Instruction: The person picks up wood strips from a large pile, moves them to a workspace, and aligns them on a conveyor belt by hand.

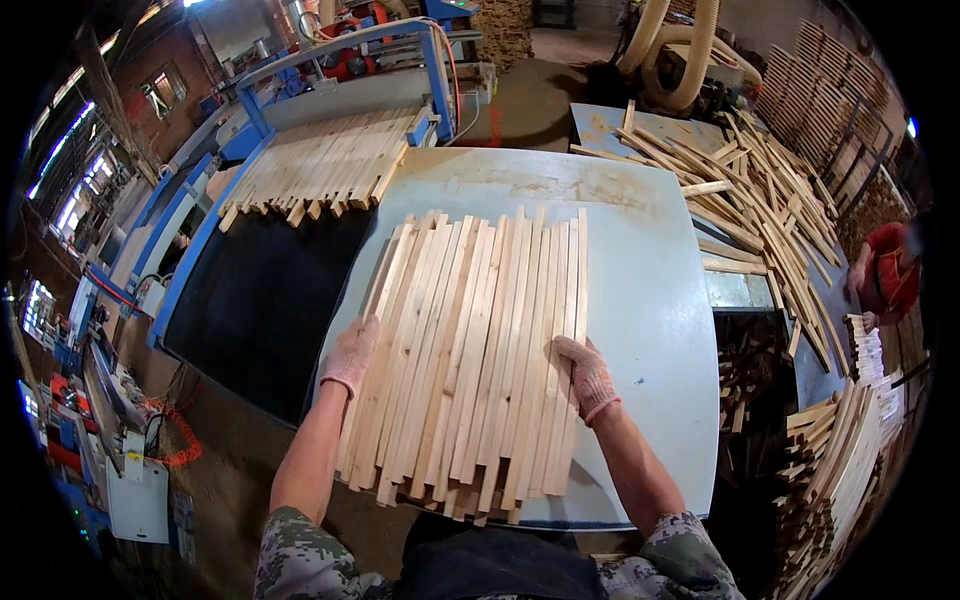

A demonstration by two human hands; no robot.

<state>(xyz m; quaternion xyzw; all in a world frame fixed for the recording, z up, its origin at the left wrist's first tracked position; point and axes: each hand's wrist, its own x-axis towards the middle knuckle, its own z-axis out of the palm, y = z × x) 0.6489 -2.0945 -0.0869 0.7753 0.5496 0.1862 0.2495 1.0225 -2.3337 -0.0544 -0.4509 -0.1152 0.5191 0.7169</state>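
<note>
A broad bundle of long wooden strips (pixel 465 350) lies side by side on the pale blue-grey table (pixel 650 300), its near ends uneven and jutting past the table's front edge. My left hand (pixel 351 357), in a pinkish knit glove, grips the bundle's left edge. On the opposite edge, my right hand (pixel 587 375) in a matching glove presses against the outer strips, thumb on top. The fingers under or beside the wood are partly hidden. Between the two hands the strips sit closely packed.
Left of the table runs a black conveyor belt (pixel 265 290); more strips (pixel 320 160) lie on it under a blue machine frame (pixel 440 80). A loose heap of sticks (pixel 750 190) covers a table at the right. Stacked strips (pixel 840 450) and a person in red (pixel 890 272) are at far right.
</note>
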